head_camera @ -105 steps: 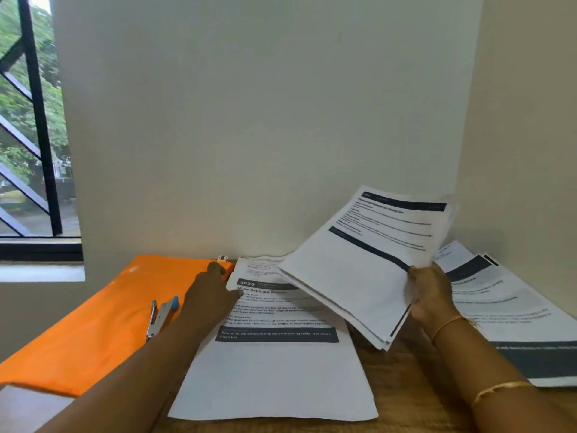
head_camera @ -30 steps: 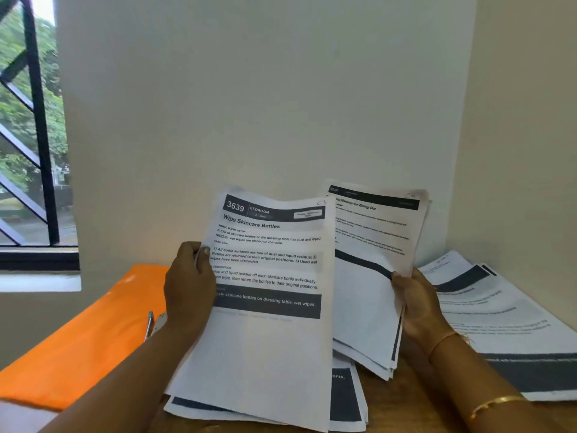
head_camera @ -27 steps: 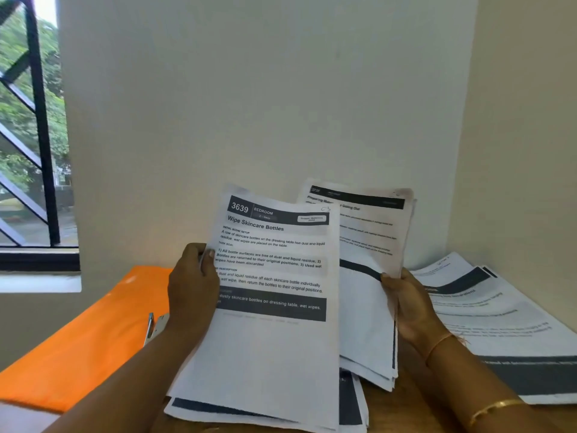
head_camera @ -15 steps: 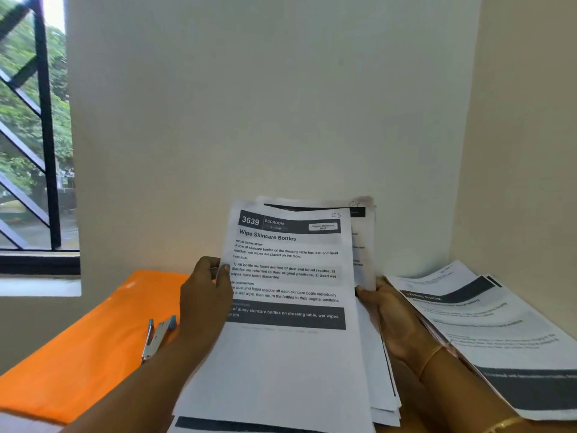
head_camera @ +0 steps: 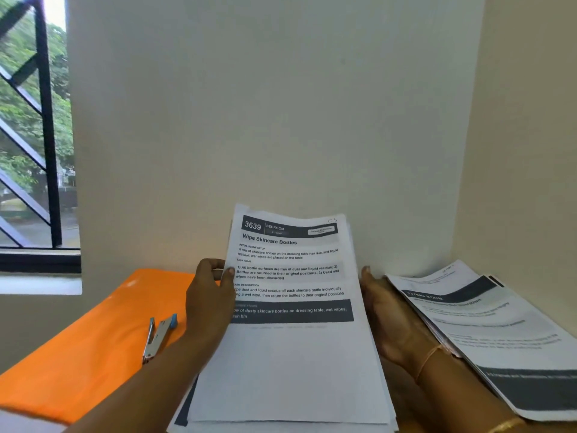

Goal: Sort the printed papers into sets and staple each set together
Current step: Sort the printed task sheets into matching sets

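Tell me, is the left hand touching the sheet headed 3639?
Touching. The head view shows the left hand pinching the sheet at its left edge, thumb on the print.

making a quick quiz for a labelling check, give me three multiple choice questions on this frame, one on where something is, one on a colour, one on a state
1. Where does the stapler lie?
A) on the orange folder
B) on a chair
C) in a drawer

2. What colour is the stapler's end cap?
A) red
B) blue
C) green

3. What is the left hand doing?
A) lying flat on the folder
B) holding the stapler
C) gripping the left edge of the held paper stack

Answers:
1 A, the stapler rests on the folder, left of the stack.
2 B, the cap at its far end is blue.
3 C, the thumb presses on the front sheet, headed Wipe Skincare Bottles, at its left edge.
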Motion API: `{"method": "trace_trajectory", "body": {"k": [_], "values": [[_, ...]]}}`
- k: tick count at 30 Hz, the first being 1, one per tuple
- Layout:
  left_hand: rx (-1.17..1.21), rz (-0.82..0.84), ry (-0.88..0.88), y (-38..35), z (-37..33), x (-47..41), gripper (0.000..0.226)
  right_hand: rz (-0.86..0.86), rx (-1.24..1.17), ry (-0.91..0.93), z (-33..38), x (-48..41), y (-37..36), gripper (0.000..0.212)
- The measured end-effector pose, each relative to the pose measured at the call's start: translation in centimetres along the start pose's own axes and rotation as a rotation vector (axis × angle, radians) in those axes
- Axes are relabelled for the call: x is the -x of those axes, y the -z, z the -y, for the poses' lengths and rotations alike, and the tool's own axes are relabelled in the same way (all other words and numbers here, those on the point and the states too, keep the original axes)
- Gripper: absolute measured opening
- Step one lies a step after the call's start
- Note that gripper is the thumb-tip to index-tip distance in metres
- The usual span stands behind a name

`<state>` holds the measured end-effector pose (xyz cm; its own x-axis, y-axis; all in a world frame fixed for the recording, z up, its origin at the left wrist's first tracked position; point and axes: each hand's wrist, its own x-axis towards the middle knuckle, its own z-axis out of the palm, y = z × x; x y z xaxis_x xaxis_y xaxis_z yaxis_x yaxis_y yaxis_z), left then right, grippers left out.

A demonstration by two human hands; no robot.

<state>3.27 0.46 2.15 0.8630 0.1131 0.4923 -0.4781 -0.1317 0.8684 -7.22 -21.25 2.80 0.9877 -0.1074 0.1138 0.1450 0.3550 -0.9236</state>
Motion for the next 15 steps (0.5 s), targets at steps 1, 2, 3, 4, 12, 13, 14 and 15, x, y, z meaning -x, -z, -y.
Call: {"method": "trace_trajectory", "body": {"k": [1,2,3,4,12,13,14,15], "values": [[0.001,-0.004,-0.002,0.0,0.0,0.0,0.011,0.022,-0.025,0.001,0.1,0.1,0.0,0.059],[0.003,-0.005,-0.004,0.0,0.0,0.0,0.011,0.036,-0.032,0.004,0.1,0.2,-0.2,0.057],[0.006,-0.005,-0.005,-0.1,-0.1,0.1,0.011,0.037,-0.016,0.009,0.0,0.1,-0.2,0.050],[0.009,-0.003,-0.005,-0.1,-0.1,0.1,0.011,0.028,0.022,0.014,-0.2,0.0,0.0,0.042],[0.047,-0.015,-0.011,-0.1,-0.2,-0.1,0.012,-0.137,0.227,0.010,-0.8,-1.0,0.9,0.032],[0.034,-0.026,-0.012,-0.1,-0.2,-0.3,0.010,-0.156,0.226,0.018,-0.7,-1.0,1.0,0.030],[0.012,-0.030,-0.003,0.0,-0.1,-0.5,0.009,-0.180,0.225,0.028,-0.5,-1.0,1.2,0.029],[-0.015,-0.023,0.012,0.0,0.2,-0.8,0.009,-0.206,0.225,0.043,-0.3,-0.9,1.3,0.028]]}}
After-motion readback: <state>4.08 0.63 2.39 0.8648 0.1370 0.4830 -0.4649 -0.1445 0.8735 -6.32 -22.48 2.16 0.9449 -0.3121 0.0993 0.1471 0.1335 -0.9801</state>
